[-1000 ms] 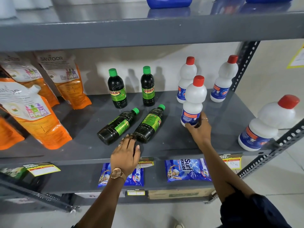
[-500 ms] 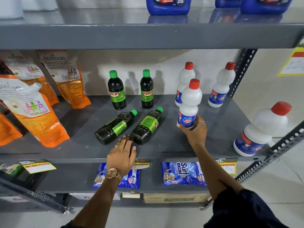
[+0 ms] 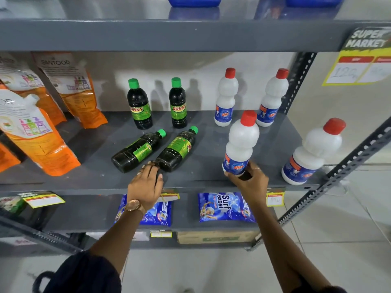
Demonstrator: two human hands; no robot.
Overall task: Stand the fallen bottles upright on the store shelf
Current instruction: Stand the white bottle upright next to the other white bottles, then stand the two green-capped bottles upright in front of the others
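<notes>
Two dark bottles with green caps lie on their sides on the grey shelf (image 3: 211,174): the left one (image 3: 135,152) and the right one (image 3: 176,150). My left hand (image 3: 146,186) rests on the shelf edge, fingertips touching the base of the right one, not gripping it. My right hand (image 3: 249,180) grips the base of a white red-capped bottle (image 3: 240,144), held upright near the shelf front. Two more dark bottles (image 3: 138,104) (image 3: 178,103) and two white bottles (image 3: 226,98) (image 3: 271,98) stand at the back. Another white bottle (image 3: 313,153) stands at the right front edge.
Orange and white refill pouches (image 3: 36,132) lean at the left of the shelf. Blue detergent packets (image 3: 224,207) lie on the shelf below. Blue jugs (image 3: 193,1) stand on the shelf above. A slotted upright (image 3: 300,79) and a diagonal brace (image 3: 338,174) bound the right side.
The white bottle in my right hand has moved right and toward the shelf's front edge. My left hand has stayed at the base of the right fallen bottle.
</notes>
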